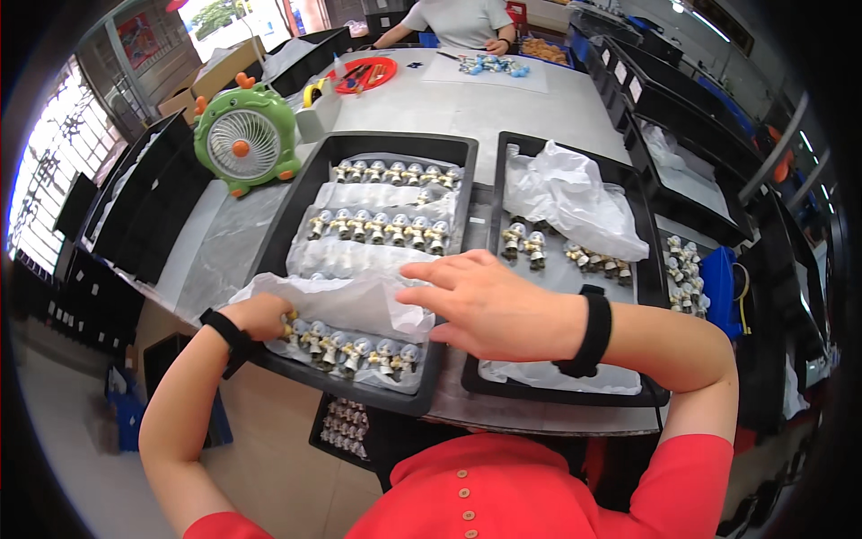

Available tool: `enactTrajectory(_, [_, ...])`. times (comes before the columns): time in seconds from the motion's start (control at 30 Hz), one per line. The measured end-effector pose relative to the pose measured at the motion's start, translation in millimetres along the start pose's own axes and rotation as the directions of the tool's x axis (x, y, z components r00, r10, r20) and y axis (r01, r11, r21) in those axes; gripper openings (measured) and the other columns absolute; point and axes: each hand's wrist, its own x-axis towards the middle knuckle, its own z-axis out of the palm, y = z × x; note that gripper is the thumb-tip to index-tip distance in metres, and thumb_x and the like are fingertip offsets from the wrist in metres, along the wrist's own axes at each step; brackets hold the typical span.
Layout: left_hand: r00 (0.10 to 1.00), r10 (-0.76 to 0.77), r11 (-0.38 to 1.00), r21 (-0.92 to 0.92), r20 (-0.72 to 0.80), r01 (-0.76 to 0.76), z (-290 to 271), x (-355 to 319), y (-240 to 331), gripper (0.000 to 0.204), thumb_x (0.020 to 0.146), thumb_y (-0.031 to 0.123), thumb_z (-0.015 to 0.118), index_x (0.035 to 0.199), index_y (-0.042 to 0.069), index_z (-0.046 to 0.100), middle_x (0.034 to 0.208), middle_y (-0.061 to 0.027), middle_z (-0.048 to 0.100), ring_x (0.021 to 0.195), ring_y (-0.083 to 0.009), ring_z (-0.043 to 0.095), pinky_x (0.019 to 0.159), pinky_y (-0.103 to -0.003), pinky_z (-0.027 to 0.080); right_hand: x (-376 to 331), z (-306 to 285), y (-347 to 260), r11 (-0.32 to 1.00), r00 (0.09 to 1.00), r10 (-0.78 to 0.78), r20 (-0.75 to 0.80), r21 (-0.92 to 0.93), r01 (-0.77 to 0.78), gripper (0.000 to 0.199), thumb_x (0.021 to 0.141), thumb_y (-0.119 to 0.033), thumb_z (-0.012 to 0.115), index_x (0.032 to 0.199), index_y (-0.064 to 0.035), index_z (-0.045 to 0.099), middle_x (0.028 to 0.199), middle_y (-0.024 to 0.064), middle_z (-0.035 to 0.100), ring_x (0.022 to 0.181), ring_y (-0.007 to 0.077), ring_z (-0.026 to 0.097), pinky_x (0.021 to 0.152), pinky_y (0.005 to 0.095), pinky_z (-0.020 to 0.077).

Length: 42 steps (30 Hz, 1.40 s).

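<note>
My left hand is at the left end of the front row in the left black tray. Its fingers are closed around a small figurine, mostly hidden, with a yellow bit at the fingertips. Several painted figurines, pale blue on top with white and gold bodies, lie side by side in that row. Behind them a crumpled sheet of white tissue paper stands up. My right hand is over the tray's right rim, its fingers stretched toward the sheet's right end; whether they touch it is unclear.
More figurine rows lie between paper layers farther back. The right black tray holds several figurines and loose paper. A green fan stands at the left, a red plate of tools beyond. A person sits at the far end.
</note>
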Motion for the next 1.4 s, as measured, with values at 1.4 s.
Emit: enactTrajectory(1.4, [0.789, 0.242, -0.401, -0.798, -0.565, -0.449, -38, 54, 263, 0.039, 0.099, 0.017, 0.048, 0.137, 0.009, 0.043, 0.121, -0.0042, 0.056, 0.108, -0.0146, 0.057, 0.094, -0.032, 0.047, -90, -2, 66, 0.956, 0.864, 0.272, -0.423, 0.220, -0.194, 0.073, 0.062, -0.002, 0.078, 0.128, -0.0080, 0.048, 0.125, 0.0120, 0.052, 0.116, 0.0317, 0.049, 0.099, 0.0406, 0.0402])
